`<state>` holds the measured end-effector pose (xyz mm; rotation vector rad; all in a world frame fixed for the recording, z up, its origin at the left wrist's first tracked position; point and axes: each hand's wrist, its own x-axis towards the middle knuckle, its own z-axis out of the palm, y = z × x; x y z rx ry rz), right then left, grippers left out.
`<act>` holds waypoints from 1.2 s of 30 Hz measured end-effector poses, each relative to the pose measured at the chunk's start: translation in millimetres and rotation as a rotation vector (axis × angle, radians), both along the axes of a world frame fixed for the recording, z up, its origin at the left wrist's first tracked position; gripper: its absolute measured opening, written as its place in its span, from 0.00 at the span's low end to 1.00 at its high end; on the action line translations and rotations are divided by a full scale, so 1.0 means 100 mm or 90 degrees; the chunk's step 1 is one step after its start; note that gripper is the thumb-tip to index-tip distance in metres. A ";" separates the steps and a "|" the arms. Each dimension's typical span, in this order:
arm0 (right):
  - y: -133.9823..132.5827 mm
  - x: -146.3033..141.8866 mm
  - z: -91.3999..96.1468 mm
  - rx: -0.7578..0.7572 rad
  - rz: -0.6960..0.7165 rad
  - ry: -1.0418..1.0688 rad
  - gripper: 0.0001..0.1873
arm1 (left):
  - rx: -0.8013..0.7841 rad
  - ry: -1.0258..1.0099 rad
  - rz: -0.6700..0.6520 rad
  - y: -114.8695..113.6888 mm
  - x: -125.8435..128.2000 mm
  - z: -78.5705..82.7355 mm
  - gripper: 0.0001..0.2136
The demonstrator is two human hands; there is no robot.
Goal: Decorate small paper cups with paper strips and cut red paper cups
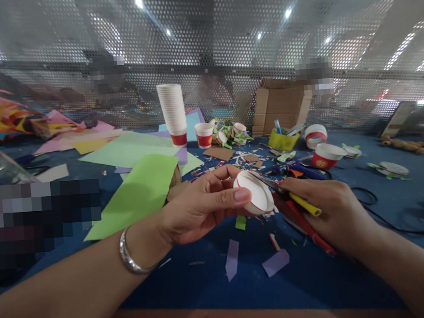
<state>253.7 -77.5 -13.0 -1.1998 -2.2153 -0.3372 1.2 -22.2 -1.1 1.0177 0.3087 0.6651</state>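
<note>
My left hand (201, 206) pinches a cut-down white paper cup (255, 193) with a red rim, thumb on top, fingers behind it. A silver bracelet (128, 254) sits on that wrist. My right hand (324, 204) is closed round scissors with red and yellow handles (304, 210). Their blades reach to the cup's upper rim. Both hands are held just above the blue tabletop (205, 275), near its front edge.
A tall stack of white cups (172, 111) and a single red-banded cup (204, 134) stand behind. Green paper sheets (138, 193) lie left; purple scraps (273, 263) lie below my hands. More cups (326, 156), a yellow tub (282, 139), cardboard (280, 103) and black cable (375, 205) sit right. Perforated metal screen behind.
</note>
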 end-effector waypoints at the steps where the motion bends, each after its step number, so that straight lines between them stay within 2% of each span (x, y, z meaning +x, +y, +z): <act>1: 0.00 -0.01 0.02 -0.004 -0.002 0.000 0.16 | 0.003 -0.004 0.000 0.00 0.00 0.00 0.18; 7: -0.01 -0.08 0.11 -0.003 0.018 -0.019 0.12 | -0.017 -0.001 -0.016 0.02 0.01 -0.04 0.18; 10: -0.01 -0.07 0.08 -0.017 0.003 -0.026 0.12 | -0.011 -0.006 -0.027 0.01 0.00 -0.04 0.18; 16: 0.00 -0.02 -0.02 0.032 -0.007 -0.023 0.16 | 0.002 -0.011 -0.039 0.01 -0.01 -0.03 0.16; 24: -0.02 -0.05 0.04 0.016 -0.013 -0.054 0.16 | 0.009 -0.011 -0.043 0.03 -0.02 -0.03 0.18; 28: 0.00 -0.04 0.01 0.028 -0.010 -0.033 0.15 | 0.008 -0.010 -0.043 0.02 -0.01 -0.03 0.17; 32: 0.00 -0.05 -0.01 -0.007 -0.017 -0.028 0.13 | -0.008 -0.015 -0.058 0.02 0.00 -0.04 0.17; 36: -0.02 -0.07 0.06 0.001 0.003 -0.044 0.14 | -0.003 -0.006 -0.053 0.02 0.00 -0.04 0.17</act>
